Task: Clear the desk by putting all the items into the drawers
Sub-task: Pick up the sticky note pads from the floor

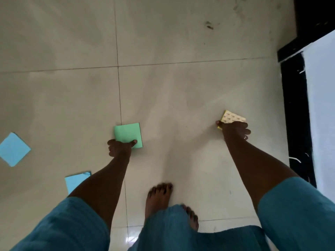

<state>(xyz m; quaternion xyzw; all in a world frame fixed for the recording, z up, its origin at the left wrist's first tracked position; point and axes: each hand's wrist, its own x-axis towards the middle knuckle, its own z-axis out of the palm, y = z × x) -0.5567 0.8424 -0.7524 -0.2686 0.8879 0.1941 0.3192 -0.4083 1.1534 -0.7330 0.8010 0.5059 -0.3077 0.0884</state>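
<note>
Pads lie on the floor point(163, 87), so I stoop for them. My left hand point(119, 148) pinches the green pad point(127, 133) by its near edge, and my right hand point(235, 130) grips the yellow pad point(233, 117). One blue pad point(14, 149) and a second blue pad point(77, 181) wait to my left. No drawer is in view.

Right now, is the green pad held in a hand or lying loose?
Held. The left hand pinches the green pad at its near edge, thumb on top. Whether it is off the floor, cannot tell.
</note>
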